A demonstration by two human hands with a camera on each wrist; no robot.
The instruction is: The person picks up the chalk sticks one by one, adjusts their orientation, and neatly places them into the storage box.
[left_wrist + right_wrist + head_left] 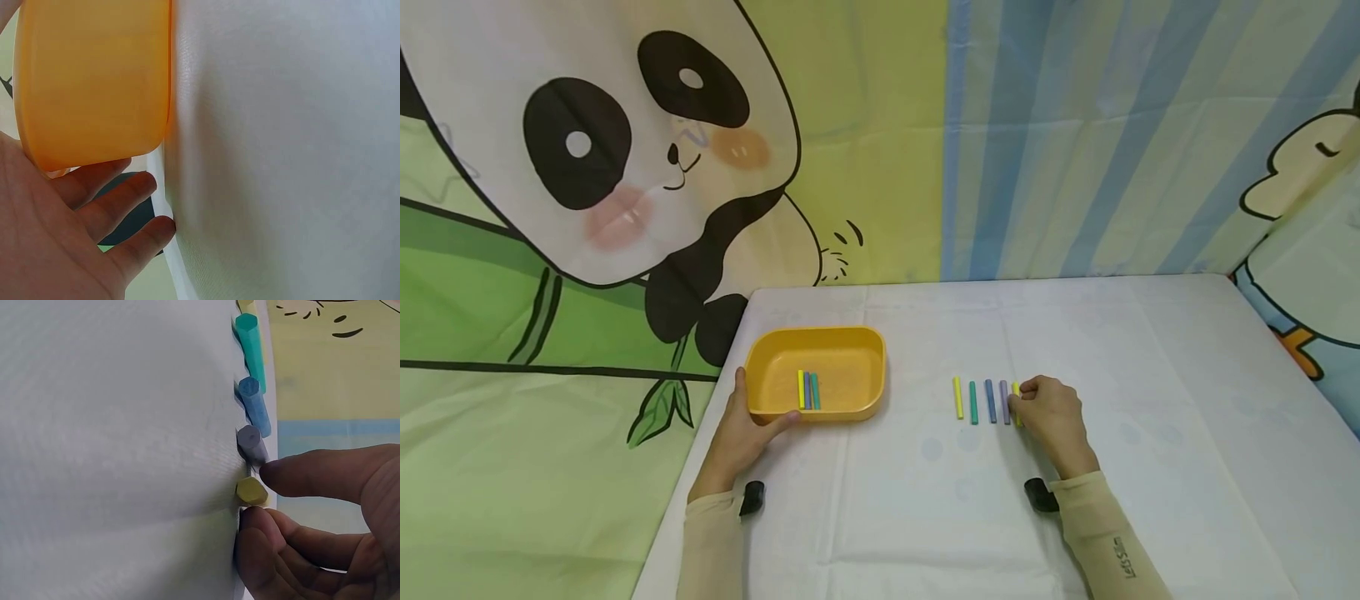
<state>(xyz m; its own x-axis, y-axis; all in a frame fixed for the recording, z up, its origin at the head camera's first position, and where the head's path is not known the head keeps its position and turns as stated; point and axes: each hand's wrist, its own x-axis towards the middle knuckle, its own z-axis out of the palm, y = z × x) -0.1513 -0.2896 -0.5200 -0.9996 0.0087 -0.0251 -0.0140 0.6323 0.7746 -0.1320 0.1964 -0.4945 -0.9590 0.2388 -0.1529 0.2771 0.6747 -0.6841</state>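
My left hand (pixel 739 433) holds the near left corner of a yellow-orange plastic box (pixel 868 406), thumb along the front rim and fingers against its left side. In the left wrist view the fingers (pixel 119 206) lie by the box's end wall (pixel 94 81). My right hand (pixel 1055 419) is at the right end of a row of chalk-like hexagonal sticks. Its thumb and fingers pinch the last yellow stick (pixel 252 491), which lies on the table. Left of it lie a purple stick (pixel 1004 402), a blue one (pixel 991 402), a green one (pixel 973 403) and another yellow one (pixel 958 397).
Inside the box lie a yellow stick (pixel 801 389), a purple stick (pixel 807 391) and a green stick (pixel 816 391), side by side. A white cloth covers the table (pixel 895 517). Behind it hangs a printed backdrop (pixel 880 150) with a panda.
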